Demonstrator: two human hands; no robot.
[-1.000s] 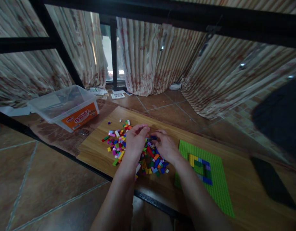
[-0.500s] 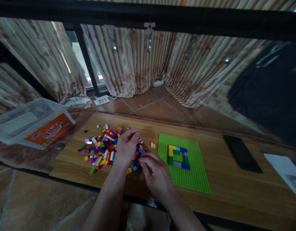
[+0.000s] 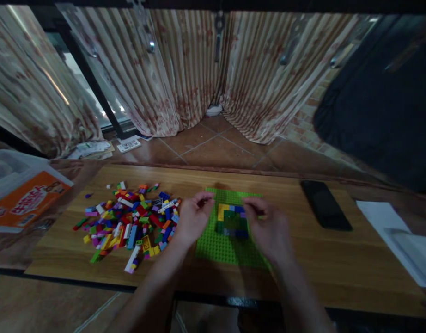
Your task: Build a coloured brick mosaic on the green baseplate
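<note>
There are two hands, one left hand (image 3: 195, 217) and one right hand (image 3: 271, 227); one wooden surface (image 3: 368, 268); one green baseplate (image 3: 213, 247); one ring of bricks (image 3: 231, 231) on it; one black phone (image 3: 325, 205); and one plastic tub (image 3: 33, 196). The loose bricks (image 3: 131, 224) form one heap, dozens strong, overlapping too much for an exact count.

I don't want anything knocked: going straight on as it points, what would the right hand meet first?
Probably the brick build on the green baseplate: its far blue corner looks to lie just ahead of the right hand. Depth is unclear from this view, so the hand might pass above it.
</note>
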